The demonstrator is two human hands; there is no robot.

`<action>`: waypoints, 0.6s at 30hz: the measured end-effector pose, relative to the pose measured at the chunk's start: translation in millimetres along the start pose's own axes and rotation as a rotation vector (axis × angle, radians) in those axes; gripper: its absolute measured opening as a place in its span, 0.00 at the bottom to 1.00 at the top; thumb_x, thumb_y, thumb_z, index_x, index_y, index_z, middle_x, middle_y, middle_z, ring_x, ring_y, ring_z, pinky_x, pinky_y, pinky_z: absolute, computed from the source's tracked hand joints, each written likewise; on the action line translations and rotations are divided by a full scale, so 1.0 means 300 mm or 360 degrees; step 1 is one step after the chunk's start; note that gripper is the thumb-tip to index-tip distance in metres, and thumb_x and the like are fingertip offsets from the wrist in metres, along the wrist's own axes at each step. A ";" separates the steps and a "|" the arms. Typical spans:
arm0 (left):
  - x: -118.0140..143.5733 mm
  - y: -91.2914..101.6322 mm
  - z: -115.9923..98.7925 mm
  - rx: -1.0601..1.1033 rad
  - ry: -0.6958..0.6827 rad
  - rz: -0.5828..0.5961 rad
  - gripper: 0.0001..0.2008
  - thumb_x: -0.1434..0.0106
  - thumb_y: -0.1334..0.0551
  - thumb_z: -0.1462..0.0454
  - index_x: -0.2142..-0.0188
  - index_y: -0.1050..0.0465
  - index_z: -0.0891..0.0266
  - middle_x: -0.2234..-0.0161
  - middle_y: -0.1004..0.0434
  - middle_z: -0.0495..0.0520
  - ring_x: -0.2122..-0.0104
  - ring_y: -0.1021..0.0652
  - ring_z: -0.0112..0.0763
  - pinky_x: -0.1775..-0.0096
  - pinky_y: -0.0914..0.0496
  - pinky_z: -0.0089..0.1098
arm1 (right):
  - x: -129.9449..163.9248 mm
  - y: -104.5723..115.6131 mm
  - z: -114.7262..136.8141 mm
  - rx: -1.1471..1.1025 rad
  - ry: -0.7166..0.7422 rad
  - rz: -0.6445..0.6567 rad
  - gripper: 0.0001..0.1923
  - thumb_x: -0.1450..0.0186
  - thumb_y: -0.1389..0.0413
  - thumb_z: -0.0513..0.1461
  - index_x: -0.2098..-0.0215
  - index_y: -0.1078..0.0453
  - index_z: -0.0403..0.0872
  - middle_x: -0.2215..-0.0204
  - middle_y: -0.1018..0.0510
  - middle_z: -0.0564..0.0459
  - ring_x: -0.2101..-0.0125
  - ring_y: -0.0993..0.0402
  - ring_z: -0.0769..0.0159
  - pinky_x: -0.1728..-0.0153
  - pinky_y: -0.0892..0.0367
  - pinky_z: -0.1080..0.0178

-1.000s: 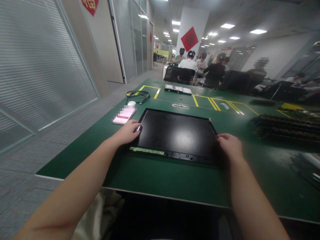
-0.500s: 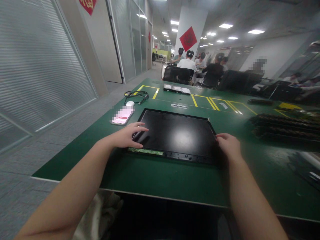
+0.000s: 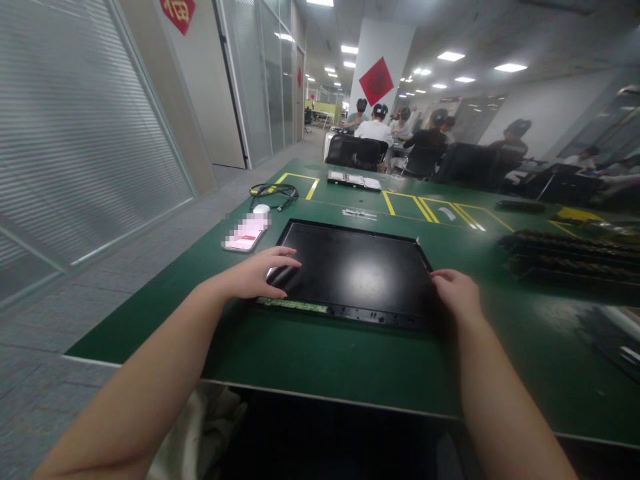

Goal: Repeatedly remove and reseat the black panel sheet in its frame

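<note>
A black flat display panel [image 3: 355, 267] lies on the green table [image 3: 320, 347] in front of me, with a green circuit strip [image 3: 293, 305] along its near edge. My left hand [image 3: 257, 275] rests on the panel's near left corner, fingers spread flat. A small pale thing shows under its fingers, and I cannot tell what it is. My right hand [image 3: 457, 293] sits at the panel's right edge, fingers curled over it.
A pink phone [image 3: 245, 237], a white mouse [image 3: 261, 209] and a coiled black cable [image 3: 274, 192] lie left of the panel. Dark long trays [image 3: 570, 253] stand at the right, flat parts [image 3: 355, 179] at the far edge. Several people sit at desks behind.
My left hand has opened from a closed fist at the panel's left edge to spread fingers lying on its corner. The right hand has stayed at the right edge.
</note>
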State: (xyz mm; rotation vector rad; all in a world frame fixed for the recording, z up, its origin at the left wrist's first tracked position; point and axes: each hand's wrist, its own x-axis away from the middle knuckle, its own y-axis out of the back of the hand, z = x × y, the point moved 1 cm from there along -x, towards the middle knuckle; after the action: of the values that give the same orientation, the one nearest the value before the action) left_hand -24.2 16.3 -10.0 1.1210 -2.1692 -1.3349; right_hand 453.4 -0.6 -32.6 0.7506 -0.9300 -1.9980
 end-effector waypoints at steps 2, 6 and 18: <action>0.001 -0.001 -0.004 0.0008 -0.0031 -0.0011 0.31 0.44 0.28 0.58 0.40 0.25 0.55 0.30 0.38 0.63 0.33 0.33 0.54 0.36 0.37 0.49 | -0.001 0.002 0.001 -0.0007 -0.0012 0.0009 0.13 0.42 0.43 0.39 0.64 0.17 0.49 0.66 0.16 0.48 0.65 0.24 0.58 0.61 0.32 0.59; -0.001 -0.005 -0.004 0.0000 -0.0097 -0.0042 0.29 0.44 0.28 0.59 0.41 0.24 0.55 0.31 0.36 0.63 0.34 0.32 0.53 0.36 0.36 0.49 | -0.002 0.004 0.001 -0.0048 -0.0071 0.0014 0.13 0.42 0.43 0.39 0.65 0.17 0.49 0.66 0.16 0.49 0.65 0.24 0.58 0.62 0.33 0.59; -0.007 -0.009 0.000 -0.0032 -0.0158 -0.0043 0.26 0.43 0.29 0.60 0.44 0.22 0.57 0.33 0.34 0.63 0.35 0.30 0.51 0.37 0.34 0.48 | -0.011 -0.004 -0.012 -0.0062 -0.0067 -0.0017 0.12 0.43 0.43 0.39 0.67 0.17 0.49 0.67 0.16 0.48 0.64 0.24 0.57 0.62 0.34 0.59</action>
State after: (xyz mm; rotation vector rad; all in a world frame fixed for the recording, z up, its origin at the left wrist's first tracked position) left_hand -21.5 17.3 -12.0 1.1025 -2.2120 -1.4495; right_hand 457.4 1.5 -34.9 0.6960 -0.9107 -2.0420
